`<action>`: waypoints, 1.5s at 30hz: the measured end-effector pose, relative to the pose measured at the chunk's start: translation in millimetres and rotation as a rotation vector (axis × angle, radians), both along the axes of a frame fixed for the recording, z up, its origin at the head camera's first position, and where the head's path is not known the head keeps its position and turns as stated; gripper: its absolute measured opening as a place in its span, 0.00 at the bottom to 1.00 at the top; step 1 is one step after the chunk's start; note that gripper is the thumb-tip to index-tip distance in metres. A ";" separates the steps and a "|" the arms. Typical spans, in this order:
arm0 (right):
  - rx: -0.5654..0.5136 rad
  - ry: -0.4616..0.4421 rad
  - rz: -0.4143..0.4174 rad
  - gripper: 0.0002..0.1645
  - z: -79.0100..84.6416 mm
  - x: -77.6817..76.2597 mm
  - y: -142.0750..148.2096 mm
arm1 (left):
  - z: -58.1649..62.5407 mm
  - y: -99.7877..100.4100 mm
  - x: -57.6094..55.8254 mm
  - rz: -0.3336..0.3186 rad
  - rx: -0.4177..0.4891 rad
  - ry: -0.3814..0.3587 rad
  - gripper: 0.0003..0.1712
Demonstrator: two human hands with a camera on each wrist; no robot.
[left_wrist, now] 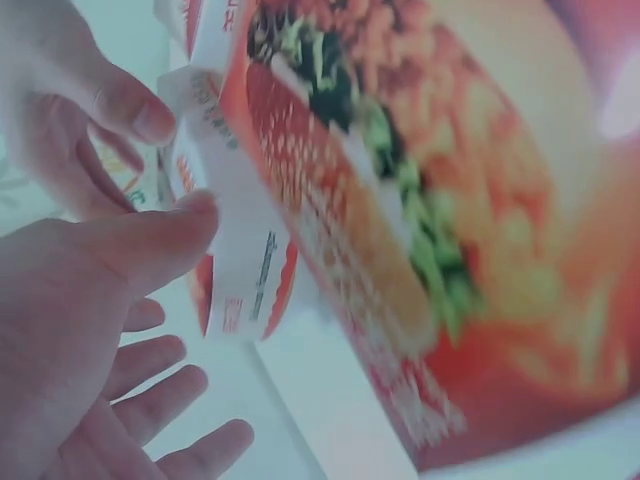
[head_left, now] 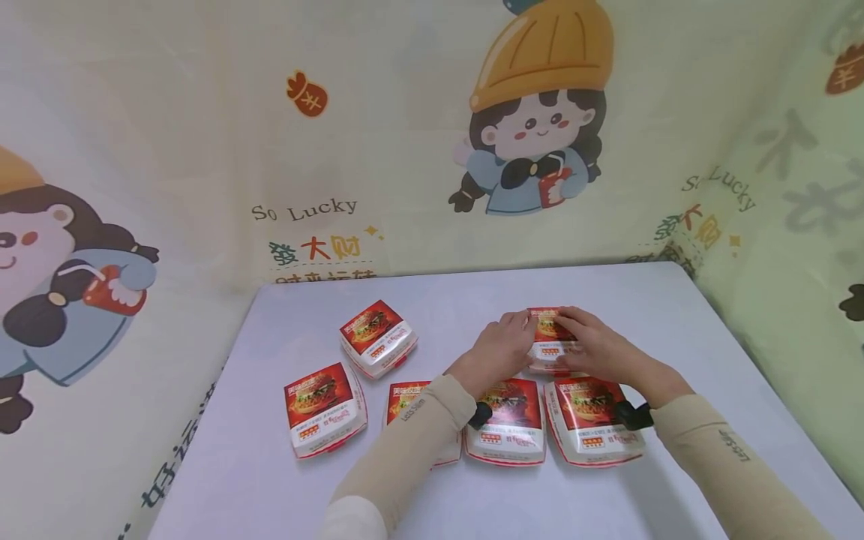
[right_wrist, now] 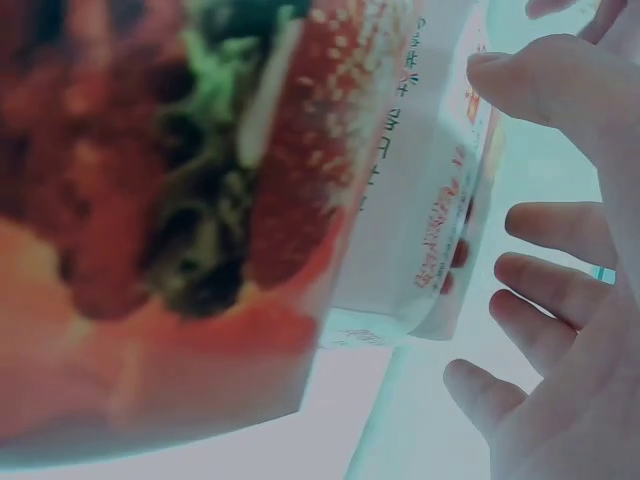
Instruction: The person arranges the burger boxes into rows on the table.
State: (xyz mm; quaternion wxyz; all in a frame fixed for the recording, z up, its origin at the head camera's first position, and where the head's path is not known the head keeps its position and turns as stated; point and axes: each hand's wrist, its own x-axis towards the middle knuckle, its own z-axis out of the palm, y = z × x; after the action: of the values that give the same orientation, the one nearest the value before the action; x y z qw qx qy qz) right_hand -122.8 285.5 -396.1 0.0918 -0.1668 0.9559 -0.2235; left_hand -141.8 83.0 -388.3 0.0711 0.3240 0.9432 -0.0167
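Observation:
A red and white burger box (head_left: 548, 349) lies at the back right of the table, between my two hands. My left hand (head_left: 496, 346) is at its left side, fingertips at the edge. From the right, my right hand (head_left: 597, 346) reaches partly over the box top. In the left wrist view, the left thumb is against the white side of a box (left_wrist: 240, 230) and the other fingers spread apart. The right wrist view shows the right fingers (right_wrist: 550, 290) loosely extended. Two similar boxes, a middle one (head_left: 509, 420) and a right one (head_left: 594, 424), lie beneath my wrists.
Another burger box (head_left: 401, 401) is partly hidden by my left forearm. Two more, a front one (head_left: 325, 409) and a rear one (head_left: 378, 337), lie at the left. The white table (head_left: 236, 465) is bordered by printed cloth (head_left: 398, 150) at the back and sides.

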 end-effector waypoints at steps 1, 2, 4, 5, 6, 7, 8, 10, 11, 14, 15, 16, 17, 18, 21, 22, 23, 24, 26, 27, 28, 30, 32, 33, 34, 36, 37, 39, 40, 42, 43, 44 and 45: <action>0.003 -0.006 -0.006 0.45 0.8 0.0 -0.5 | 0.7 -3.1 0.2 -0.002 0.001 -0.006 0.44; 0.007 -0.008 -0.009 0.45 1.5 -0.2 -1.2 | 1.5 -6.5 0.5 -0.008 0.000 -0.006 0.44; 0.014 -0.009 -0.012 0.45 3.4 -0.6 -2.7 | 3.8 -13.9 0.5 -0.016 0.020 -0.003 0.43; 0.018 -0.005 -0.011 0.45 4.3 -0.9 -3.4 | 5.2 -17.8 0.4 -0.017 0.034 -0.002 0.43; 0.019 -0.001 -0.008 0.44 5.2 -1.3 -4.4 | 6.8 -21.8 0.1 -0.019 0.044 0.006 0.42; 0.018 0.005 -0.004 0.44 6.2 -1.8 -5.3 | 8.5 -25.7 -0.5 -0.020 0.049 0.014 0.42; 0.017 0.010 -0.001 0.44 7.1 -2.3 -6.4 | 10.7 -29.5 -1.1 -0.014 0.063 0.013 0.43; 0.010 0.021 0.009 0.45 8.9 -3.0 -8.5 | 14.0 -37.0 -2.5 -0.001 0.079 0.015 0.43; 0.009 0.029 0.015 0.45 9.5 -3.4 -9.8 | 15.7 -40.6 -3.0 0.008 0.081 0.014 0.44; 0.006 0.041 0.022 0.44 11.8 -3.8 -14.0 | 19.1 -51.5 -3.9 0.028 0.095 0.028 0.43; 0.005 0.046 0.024 0.43 12.5 -3.9 -15.6 | 19.5 -55.1 -3.9 0.032 0.098 0.035 0.43; 0.005 0.051 0.026 0.43 13.1 -4.2 -17.3 | 19.9 -59.0 -3.7 0.036 0.105 0.043 0.43; 0.000 0.051 0.026 0.43 13.9 -4.4 -19.3 | 20.3 -62.6 -3.2 0.045 0.115 0.042 0.43; -0.006 0.053 0.028 0.43 14.7 -4.7 -21.3 | 20.5 -66.2 -2.7 0.051 0.123 0.044 0.43; -0.017 0.070 0.047 0.43 16.6 -6.0 -28.4 | 20.6 -76.8 -1.1 0.070 0.141 0.050 0.43; -0.019 0.080 0.058 0.44 17.0 -6.5 -30.7 | 20.5 -80.1 -0.7 0.075 0.147 0.054 0.43; -0.021 0.091 0.070 0.44 17.6 -7.0 -33.3 | 20.6 -83.1 -0.4 0.085 0.154 0.051 0.43; -0.022 0.104 0.083 0.44 18.0 -7.4 -35.6 | 20.4 -86.2 -0.2 0.093 0.159 0.052 0.43; -0.020 0.133 0.109 0.43 19.2 -8.4 -41.1 | 19.7 -92.4 -0.2 0.112 0.167 0.056 0.43; -0.022 0.147 0.123 0.43 19.8 -8.9 -43.9 | 19.4 -95.3 -0.2 0.122 0.172 0.056 0.43; -0.024 0.160 0.134 0.43 20.8 -9.4 -46.8 | 18.9 -98.3 -0.3 0.131 0.174 0.055 0.43; -0.023 0.186 0.151 0.43 22.6 -10.5 -53.2 | 18.5 -104.4 -0.5 0.151 0.180 0.053 0.43; -0.017 0.205 0.165 0.43 24.2 -11.8 -59.6 | 18.0 -110.7 -0.6 0.165 0.193 0.057 0.43; -0.013 0.213 0.172 0.43 24.6 -12.4 -62.7 | 17.7 -113.8 -0.7 0.171 0.204 0.061 0.43; -0.008 0.216 0.176 0.44 25.0 -13.0 -65.9 | 17.4 -117.1 -0.7 0.180 0.211 0.062 0.43; 0.004 0.216 0.186 0.44 25.0 -14.4 -72.4 | 16.5 -123.8 -0.2 0.202 0.227 0.067 0.43; 0.007 0.211 0.191 0.44 24.6 -15.1 -75.4 | 15.7 -127.5 0.4 0.208 0.236 0.075 0.43; 0.009 0.211 0.204 0.44 22.8 -16.4 -81.1 | 14.2 -134.8 2.1 0.233 0.247 0.075 0.43; 0.014 0.205 0.207 0.44 21.7 -17.2 -84.2 | 13.7 -138.6 3.3 0.248 0.248 0.072 0.44; 0.014 0.200 0.221 0.44 19.8 -18.4 -90.3 | 13.0 -145.9 5.8 0.269 0.263 0.071 0.45; 0.016 0.197 0.226 0.45 19.4 -18.8 -93.6 | 13.2 -148.8 6.6 0.282 0.266 0.065 0.45; 0.019 0.193 0.230 0.45 18.9 -19.5 -96.8 | 13.6 -151.2 6.9 0.301 0.267 0.048 0.46; 0.019 0.188 0.236 0.45 18.8 -20.0 -100.3 | 13.7 -153.5 7.2 0.318 0.270 0.037 0.46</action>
State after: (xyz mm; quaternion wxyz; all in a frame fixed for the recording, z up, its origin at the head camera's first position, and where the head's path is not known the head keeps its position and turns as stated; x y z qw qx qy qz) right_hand -142.8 185.3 -377.3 0.0292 -0.2972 0.9362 -0.1854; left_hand -134.6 -70.5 -374.6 0.0114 0.1772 0.9773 0.1156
